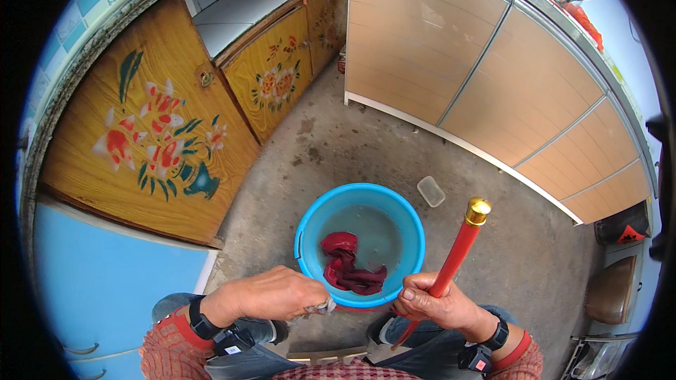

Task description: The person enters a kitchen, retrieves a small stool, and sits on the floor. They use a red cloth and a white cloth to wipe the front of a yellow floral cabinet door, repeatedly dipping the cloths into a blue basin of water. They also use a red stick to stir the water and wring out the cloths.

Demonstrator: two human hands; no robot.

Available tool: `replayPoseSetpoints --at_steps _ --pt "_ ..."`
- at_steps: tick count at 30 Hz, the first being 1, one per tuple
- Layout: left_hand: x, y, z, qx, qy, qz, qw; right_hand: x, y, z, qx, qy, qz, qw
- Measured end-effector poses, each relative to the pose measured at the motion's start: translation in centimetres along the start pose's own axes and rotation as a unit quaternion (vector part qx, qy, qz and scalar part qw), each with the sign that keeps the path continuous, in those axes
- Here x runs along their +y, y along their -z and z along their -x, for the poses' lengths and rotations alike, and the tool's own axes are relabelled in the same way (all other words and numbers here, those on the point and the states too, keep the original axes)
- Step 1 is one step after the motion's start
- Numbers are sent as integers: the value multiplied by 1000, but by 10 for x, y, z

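My right hand [430,301] is closed around a red stick [455,258] that has a gold-coloured end cap. The stick slants up to the right, and its lower end reaches down beside my knee. A bunched grey wet-looking cloth [320,307] is gripped in my left hand [280,293]. Between the two hands runs a thin red strand [362,310]; what it belongs to I cannot tell. Just beyond them stands a blue plastic basin [364,190] on the floor. Cloudy water [377,237] fills part of it, with dark red cloth [346,269] lying in it.
A small clear plastic container [431,191] lies on the concrete floor [327,137]. Flower-painted wooden cabinet doors [174,132] line the left side, above a light blue cabinet [116,264]. Tan cabinets [422,53] run along the back and right. A dark pot [620,224] sits at far right.
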State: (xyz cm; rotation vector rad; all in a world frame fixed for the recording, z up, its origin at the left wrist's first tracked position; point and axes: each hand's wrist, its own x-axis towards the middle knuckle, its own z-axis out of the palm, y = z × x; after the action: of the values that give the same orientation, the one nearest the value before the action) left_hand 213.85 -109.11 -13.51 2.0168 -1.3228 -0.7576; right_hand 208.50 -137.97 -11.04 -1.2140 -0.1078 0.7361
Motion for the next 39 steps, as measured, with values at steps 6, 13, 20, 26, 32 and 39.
replayPoseSetpoints --at_steps 6,13,20,26,32,39 --pt "-4 -1 -11 24 25 3 999 -2 12 -2 51 22 -18 998" --pt "2 -3 -15 101 68 302 945 -11 44 -18 184 123 17 975" --pt "-3 -9 -12 133 62 447 882 -16 52 -22 261 128 117 950" --pt "-10 -8 -9 195 71 473 856 -21 68 -22 264 96 134 950" --pt "-23 0 -2 247 121 462 843 -25 91 -15 271 97 110 951" --pt "-26 13 6 369 136 474 788 -26 103 -10 319 124 138 930"
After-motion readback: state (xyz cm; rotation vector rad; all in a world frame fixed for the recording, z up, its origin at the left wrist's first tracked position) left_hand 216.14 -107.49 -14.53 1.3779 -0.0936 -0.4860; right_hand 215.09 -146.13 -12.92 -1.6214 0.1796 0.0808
